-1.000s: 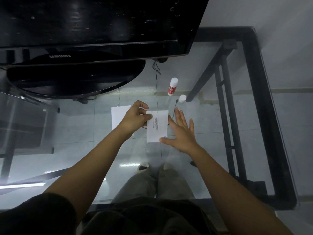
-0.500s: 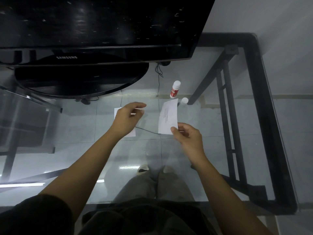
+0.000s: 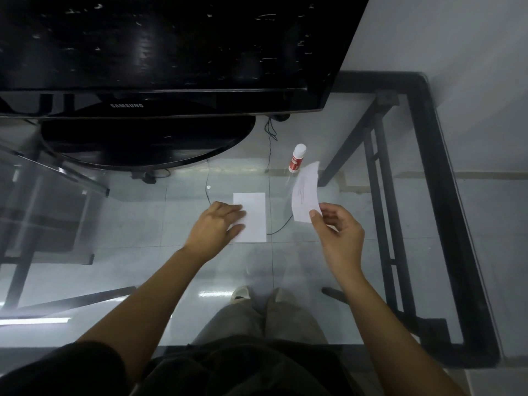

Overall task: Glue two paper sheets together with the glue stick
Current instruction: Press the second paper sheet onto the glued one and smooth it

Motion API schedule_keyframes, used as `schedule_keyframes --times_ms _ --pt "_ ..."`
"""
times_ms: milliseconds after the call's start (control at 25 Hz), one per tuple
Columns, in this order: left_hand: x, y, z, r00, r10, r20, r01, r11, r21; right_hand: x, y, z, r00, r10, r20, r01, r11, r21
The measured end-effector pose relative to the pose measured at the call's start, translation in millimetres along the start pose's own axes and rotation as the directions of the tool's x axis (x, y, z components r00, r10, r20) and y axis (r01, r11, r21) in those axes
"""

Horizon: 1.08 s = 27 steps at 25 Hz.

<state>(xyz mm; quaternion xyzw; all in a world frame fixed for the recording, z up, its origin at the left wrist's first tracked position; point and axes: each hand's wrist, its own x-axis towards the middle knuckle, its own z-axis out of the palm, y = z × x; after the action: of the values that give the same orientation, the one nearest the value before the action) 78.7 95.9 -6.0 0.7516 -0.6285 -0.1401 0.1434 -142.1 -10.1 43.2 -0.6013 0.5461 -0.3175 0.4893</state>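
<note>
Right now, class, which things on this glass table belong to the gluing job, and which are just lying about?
Job:
- flat sheet, under the left hand
- printed sheet, lifted in the right hand
- glue stick, standing uncapped

Lying about:
- monitor and its stand
- cable
- table itself

Black Samsung monitor fills the upper left of the frame, on an oval stand. Glass tabletop with black metal frame at right. Thin black cable runs down at centre.
</note>
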Motion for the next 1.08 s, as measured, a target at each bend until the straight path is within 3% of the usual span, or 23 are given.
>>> schedule_keyframes --times_ms 280,480,560,640,680,720,920,1000,1080 --pt "16 24 14 0.997 -0.074 0.012 0.075 0.993 -0.093 -7 4 -15 0.997 -0.028 -0.066 0.028 1.0 0.003" --pt "13 30 7 0.989 -0.137 0.051 0.144 0.977 -0.158 -12 1 -8 0.984 -0.166 -0.069 0.166 0.986 -0.003" --pt "15 40 -4 0.952 -0.307 0.001 0.289 0.893 -0.345 -13 2 -4 0.943 -0.33 -0.034 0.327 0.942 -0.069" --pt "21 51 -23 0.869 -0.485 0.1 0.422 0.618 -0.664 -17 4 4 0.884 -0.464 0.058 0.467 0.866 -0.18" --pt "24 56 -32 0.842 -0.504 0.19 0.44 0.44 -0.782 -18 4 9 0.862 -0.496 0.107 0.506 0.83 -0.233" --pt "27 60 -39 0.838 -0.492 0.234 0.437 0.349 -0.829 -18 5 14 0.845 -0.515 0.145 0.535 0.797 -0.281" --pt "32 64 -46 0.826 -0.53 0.192 0.457 0.431 -0.778 -24 2 36 0.776 -0.559 0.291 0.63 0.708 -0.319" --pt "32 55 -42 0.809 -0.531 0.252 0.496 0.387 -0.777 -26 -1 40 0.855 -0.455 0.249 0.509 0.828 -0.236" --pt "29 45 -40 0.804 -0.473 0.36 0.534 0.309 -0.787 -15 -5 42 0.982 -0.156 0.11 0.17 0.977 -0.132"
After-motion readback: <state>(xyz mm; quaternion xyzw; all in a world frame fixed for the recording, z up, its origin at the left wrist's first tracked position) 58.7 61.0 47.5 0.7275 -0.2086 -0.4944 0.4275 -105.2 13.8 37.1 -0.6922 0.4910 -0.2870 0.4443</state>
